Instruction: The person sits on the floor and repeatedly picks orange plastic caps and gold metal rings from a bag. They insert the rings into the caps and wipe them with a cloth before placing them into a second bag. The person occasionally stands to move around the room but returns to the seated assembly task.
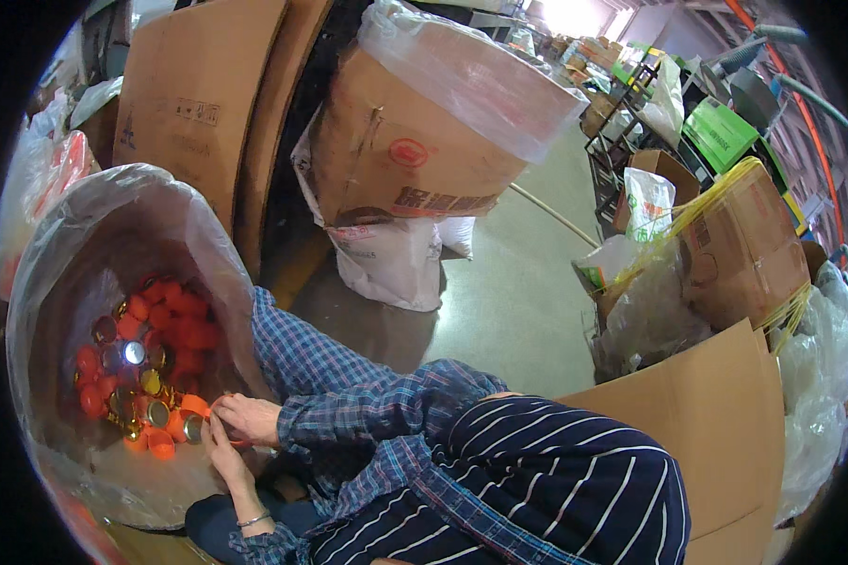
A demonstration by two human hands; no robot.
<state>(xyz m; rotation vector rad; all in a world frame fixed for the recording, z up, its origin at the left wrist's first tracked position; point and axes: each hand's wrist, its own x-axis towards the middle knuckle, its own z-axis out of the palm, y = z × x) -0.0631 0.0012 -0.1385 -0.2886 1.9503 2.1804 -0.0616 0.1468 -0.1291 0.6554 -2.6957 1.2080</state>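
Dozens of orange caps (165, 330), some showing silver or gold insides, fill plastic-lined box (113, 217); left hand (224, 452) and right hand (248, 417) together pinching one cap (194, 407) at the box's mouth.

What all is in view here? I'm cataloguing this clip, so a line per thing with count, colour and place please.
lined box: one, brown with clear plastic liner, lying open at left
caps: many, orange-red with some gold and silver, heaped inside the lined box
tilted carton: one, brown with plastic over its top, upper centre
flat cardboard sheets: about two, brown, leaning at upper left
white sack: one, under the tilted carton
strapped carton: one, brown with yellow straps, right
clear plastic bags: several, right of centre
cardboard panel: one, brown, lower right
floor: grey-green, centre
left hand: one, bracelet at wrist, at the caps
right hand: one, plaid sleeve, at the caps
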